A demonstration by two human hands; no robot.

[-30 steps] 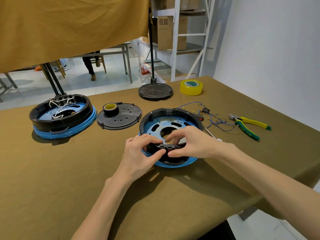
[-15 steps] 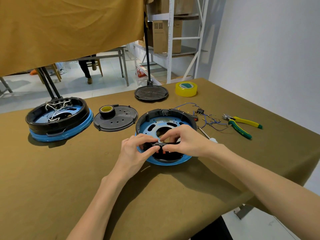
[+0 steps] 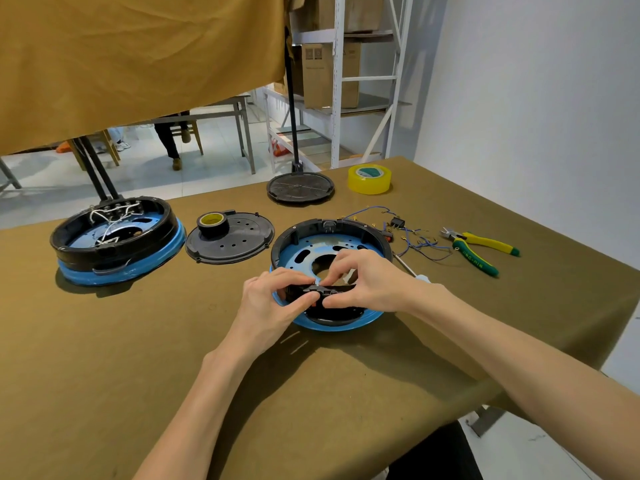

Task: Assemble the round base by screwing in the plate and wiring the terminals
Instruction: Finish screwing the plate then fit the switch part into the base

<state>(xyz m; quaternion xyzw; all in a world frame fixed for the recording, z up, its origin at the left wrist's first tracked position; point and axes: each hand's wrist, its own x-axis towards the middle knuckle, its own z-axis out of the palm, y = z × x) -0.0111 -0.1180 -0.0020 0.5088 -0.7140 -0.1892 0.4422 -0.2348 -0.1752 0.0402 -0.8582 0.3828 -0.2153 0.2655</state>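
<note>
left hand [image 3: 273, 299], right hand [image 3: 367, 285] pinch black terminal block [image 3: 320, 289], long axis left-right, over round base [image 3: 311, 244].

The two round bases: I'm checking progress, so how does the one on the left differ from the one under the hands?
The left base has white wires inside; the near base shows none, and its blue wires lie loose on the table beside it. No hand touches the left base, while the left hand and right hand pinch a small black part at the near base's front rim. Both are black rings with blue plates.
</note>
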